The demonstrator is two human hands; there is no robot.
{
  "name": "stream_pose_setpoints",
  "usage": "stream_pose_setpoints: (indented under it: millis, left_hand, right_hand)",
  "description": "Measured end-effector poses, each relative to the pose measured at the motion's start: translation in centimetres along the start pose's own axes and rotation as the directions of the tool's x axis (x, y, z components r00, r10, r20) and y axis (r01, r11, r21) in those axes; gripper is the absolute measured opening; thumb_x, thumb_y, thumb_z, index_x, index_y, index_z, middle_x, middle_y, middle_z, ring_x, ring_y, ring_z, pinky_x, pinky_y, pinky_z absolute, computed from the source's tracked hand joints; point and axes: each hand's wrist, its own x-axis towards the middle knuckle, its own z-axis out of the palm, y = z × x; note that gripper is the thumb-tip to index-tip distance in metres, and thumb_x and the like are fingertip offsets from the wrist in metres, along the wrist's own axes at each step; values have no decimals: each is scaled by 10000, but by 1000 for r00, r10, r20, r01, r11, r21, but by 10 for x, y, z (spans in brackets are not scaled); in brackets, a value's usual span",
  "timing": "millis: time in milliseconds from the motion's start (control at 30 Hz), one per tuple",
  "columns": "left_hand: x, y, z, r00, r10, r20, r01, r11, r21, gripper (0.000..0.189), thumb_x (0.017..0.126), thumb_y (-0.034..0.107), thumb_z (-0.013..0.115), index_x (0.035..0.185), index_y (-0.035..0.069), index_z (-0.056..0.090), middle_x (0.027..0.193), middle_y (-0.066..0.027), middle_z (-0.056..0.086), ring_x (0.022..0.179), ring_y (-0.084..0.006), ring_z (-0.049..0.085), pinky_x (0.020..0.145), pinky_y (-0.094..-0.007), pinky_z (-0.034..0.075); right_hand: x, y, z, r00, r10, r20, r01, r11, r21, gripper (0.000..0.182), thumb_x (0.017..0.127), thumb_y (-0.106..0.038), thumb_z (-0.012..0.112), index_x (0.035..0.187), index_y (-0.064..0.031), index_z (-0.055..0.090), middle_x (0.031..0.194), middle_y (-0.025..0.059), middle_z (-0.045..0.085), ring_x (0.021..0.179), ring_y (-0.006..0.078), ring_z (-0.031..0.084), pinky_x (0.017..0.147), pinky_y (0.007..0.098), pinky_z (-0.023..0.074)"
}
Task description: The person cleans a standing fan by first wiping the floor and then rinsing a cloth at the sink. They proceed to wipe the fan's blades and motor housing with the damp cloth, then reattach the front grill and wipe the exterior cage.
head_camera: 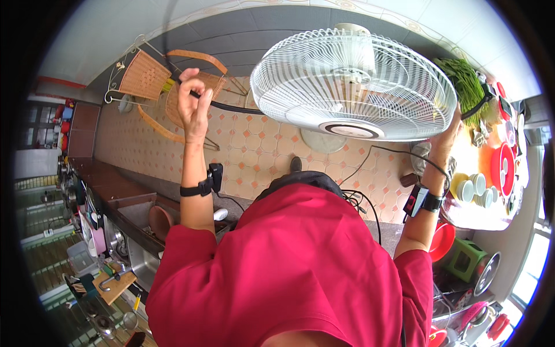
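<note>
In front of me stands a pedestal fan with a white wire guard [299,91] and a round badge [354,129] on its front. Behind the wires, the pale motor housing [366,54] shows. My left hand [194,106] is raised left of the guard, thumb and fingers pinching a black flexible strip [236,107]. That strip runs to the guard's left edge and reappears beyond the right edge. With my right hand [448,128] I grip the guard's right rim; some fingers are hidden. The fan's round base [323,141] rests on the tiled floor.
A wicker chair [145,76] stands at the far left. On the right, a table holds green vegetables [461,86], small bowls [466,191] and a red basin [503,169]. A dark cable [399,151] crosses beneath the guard. Left of me is a counter with a sink [145,262].
</note>
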Motion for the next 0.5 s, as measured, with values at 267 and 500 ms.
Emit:
stream_pose_setpoints:
  millis: [267, 500]
  left_hand:
    - [8, -10, 30, 994, -48, -97, 36, 992, -122, 612, 880, -31, 523, 1389, 167, 248, 1191, -20, 438, 752, -41, 412, 708, -173, 392]
    - [13, -24, 61, 935, -233, -269, 165, 953, -253, 481, 910, 78, 566, 1348, 65, 368, 663, 84, 399, 580, -15, 347, 531, -164, 309]
  right_hand:
    - [27, 24, -58, 998, -60, 36, 65, 981, -180, 510, 730, -133, 703, 1182, 8, 514, 1010, 152, 629, 896, 226, 614, 775, 346, 498]
    - [4, -22, -22, 884, -373, 281, 451, 525, -722, 631, 704, -146, 741, 1241, 27, 457, 1084, 174, 600, 972, 243, 587, 854, 363, 470]
